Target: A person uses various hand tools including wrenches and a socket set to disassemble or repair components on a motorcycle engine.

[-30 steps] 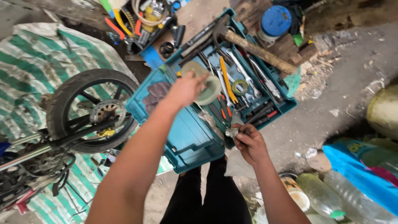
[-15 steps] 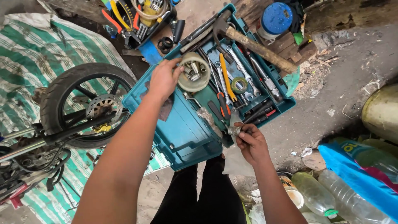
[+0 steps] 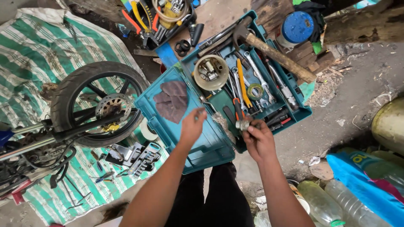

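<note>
Lying at frame left, a motorcycle wheel [image 3: 99, 105] rests on a striped tarp [image 3: 38, 50]. Centre frame, the left hand [image 3: 192, 125] hovers with fingers loosely apart, empty, over the teal toolbox [image 3: 202, 145]. Just right, the right hand [image 3: 259, 141] is clamped on a small metal socket [image 3: 243, 124] above the toolbox's lower edge.
</note>
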